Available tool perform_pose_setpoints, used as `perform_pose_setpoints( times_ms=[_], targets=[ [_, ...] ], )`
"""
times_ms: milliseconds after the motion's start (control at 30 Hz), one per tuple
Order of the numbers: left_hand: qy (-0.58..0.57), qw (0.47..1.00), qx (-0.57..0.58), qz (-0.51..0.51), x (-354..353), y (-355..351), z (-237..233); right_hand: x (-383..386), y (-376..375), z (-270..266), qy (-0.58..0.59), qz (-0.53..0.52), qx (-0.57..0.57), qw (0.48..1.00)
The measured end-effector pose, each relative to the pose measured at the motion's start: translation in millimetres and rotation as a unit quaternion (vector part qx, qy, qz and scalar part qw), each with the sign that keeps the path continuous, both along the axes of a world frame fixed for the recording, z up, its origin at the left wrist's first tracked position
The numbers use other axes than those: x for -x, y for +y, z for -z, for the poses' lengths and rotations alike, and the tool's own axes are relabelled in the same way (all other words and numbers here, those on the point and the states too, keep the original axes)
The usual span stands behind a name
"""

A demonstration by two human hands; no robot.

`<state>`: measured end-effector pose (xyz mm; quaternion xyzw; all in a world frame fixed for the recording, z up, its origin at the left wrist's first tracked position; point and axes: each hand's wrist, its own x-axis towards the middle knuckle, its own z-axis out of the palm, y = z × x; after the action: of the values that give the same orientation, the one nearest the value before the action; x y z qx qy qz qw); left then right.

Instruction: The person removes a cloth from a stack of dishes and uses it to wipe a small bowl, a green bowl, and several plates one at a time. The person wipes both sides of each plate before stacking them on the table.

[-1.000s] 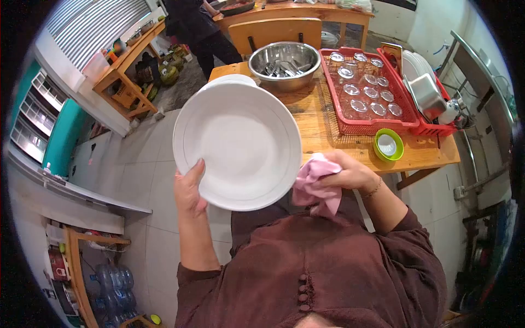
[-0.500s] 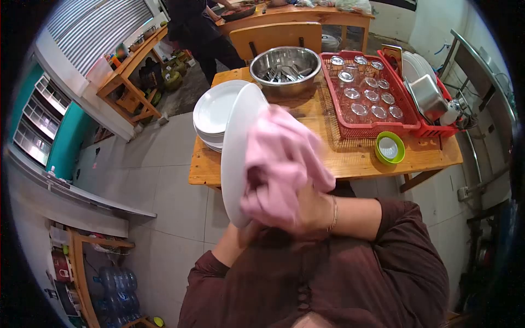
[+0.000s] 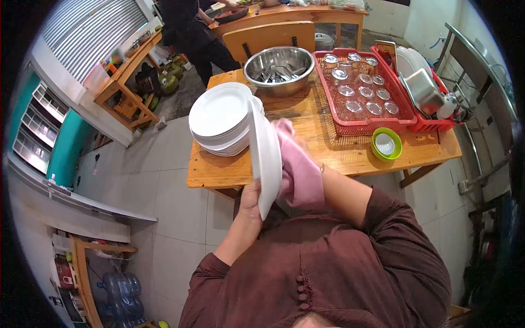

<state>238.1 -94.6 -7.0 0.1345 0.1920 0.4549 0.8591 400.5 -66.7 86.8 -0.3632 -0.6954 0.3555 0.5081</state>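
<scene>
A white plate (image 3: 265, 164) stands on edge before my chest, seen almost side-on. My left hand (image 3: 251, 198) is closed on its lower left rim. Against the plate's right-hand face lies a pink cloth (image 3: 301, 177), held in my right hand (image 3: 310, 151), whose fingers are mostly covered by the cloth. Just behind the held plate, a stack of white plates (image 3: 220, 112) sits on the left end of the wooden table (image 3: 322, 150).
On the table are a steel bowl (image 3: 280, 87) of cutlery, a red basket (image 3: 340, 123) with several upturned glasses, and a green bowl (image 3: 395, 153). A second red rack (image 3: 432, 127) holds plates and a metal container. Behind the table stands a person in dark clothes (image 3: 188, 33).
The held plate has swung to a more edge-on angle and moved right. My right hand and the cloth have shifted right and lower, uncovering my left hand and more of the plate stack.
</scene>
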Motion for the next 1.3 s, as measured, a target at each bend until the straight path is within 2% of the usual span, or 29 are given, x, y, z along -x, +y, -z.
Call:
perform_pose_setpoints(
  times_ms=[67,100,133,167,233,267,300,400,433,500,567,667,767,900,933,1067,1167,1300],
  targets=[
    [0.002,0.999,0.02,-0.046,-1.4,6.5,-27.4,2.0,-19.2,3.6,-0.012,0.011,0.029,0.999],
    [0.003,0.997,0.031,-0.07,0.9,10.7,-37.8,13.3,-12.9,24.2,0.185,-0.012,0.156,0.97],
    [-0.003,0.998,0.013,-0.062,9.4,18.3,-34.6,14.7,-12.7,25.9,0.29,-0.034,0.245,0.925],
    [0.021,0.996,0.001,-0.084,10.7,19.2,-30.5,16.2,-12.4,27.5,0.398,-0.038,0.324,0.858],
    [0.07,0.989,-0.031,-0.127,10.4,20.9,-33.8,2.5,-4.0,-4.7,0.446,-0.051,0.408,0.795],
    [0.081,0.987,-0.041,-0.135,8.2,19.2,-37.2,-0.3,10.9,16.1,0.398,-0.083,0.333,0.851],
    [0.08,0.985,-0.048,-0.144,8.2,18.9,-36.3,0.2,17.2,10.1,0.355,-0.105,0.25,0.895],
    [0.083,0.979,-0.07,-0.174,13.7,21.8,-37.1,0.9,-12.7,-5.4,0.378,-0.109,0.215,0.894],
    [0.091,0.976,-0.074,-0.184,20.4,19.1,-43.3,-0.9,-20.5,-5.7,0.347,-0.112,0.25,0.897],
    [0.113,0.968,-0.094,-0.201,24.7,11.6,-57.2,-8.6,-38.4,-5.5,0.339,-0.11,0.344,0.868],
    [0.136,0.958,-0.128,-0.219,25.8,4.9,-70.7,-24.2,-55.2,-4.3,0.38,-0.099,0.458,0.797],
    [0.168,0.951,-0.111,-0.236,27.6,4.7,-64.8,-44.9,-63.6,4.8,0.322,-0.082,0.473,0.816],
    [0.251,0.931,-0.086,-0.25,21.4,2.7,-63.2,-66.6,-69.7,21.9,0.381,-0.022,0.427,0.82],
    [0.305,0.925,-0.074,-0.213,9.1,5.7,-27.7,-118.0,-74.0,42.8,0.37,0.053,0.471,0.799],
    [0.315,0.927,-0.063,-0.192,5.6,5.8,-18.6,-123.9,-73.0,52.0,0.37,0.071,0.444,0.813],
    [0.337,0.928,-0.045,-0.152,-14.9,14.8,0.5,-141.0,-75.4,91.1,0.383,0.089,0.426,0.815],
    [0.347,0.921,-0.063,-0.165,-26.8,29.6,10.4,-125.0,-79.3,80.9,0.427,0.152,0.464,0.762],
    [0.373,0.908,-0.084,-0.172,-29.6,46.7,22.9,-136.0,-78.1,111.7,0.385,0.135,0.483,0.775]
  ],
)
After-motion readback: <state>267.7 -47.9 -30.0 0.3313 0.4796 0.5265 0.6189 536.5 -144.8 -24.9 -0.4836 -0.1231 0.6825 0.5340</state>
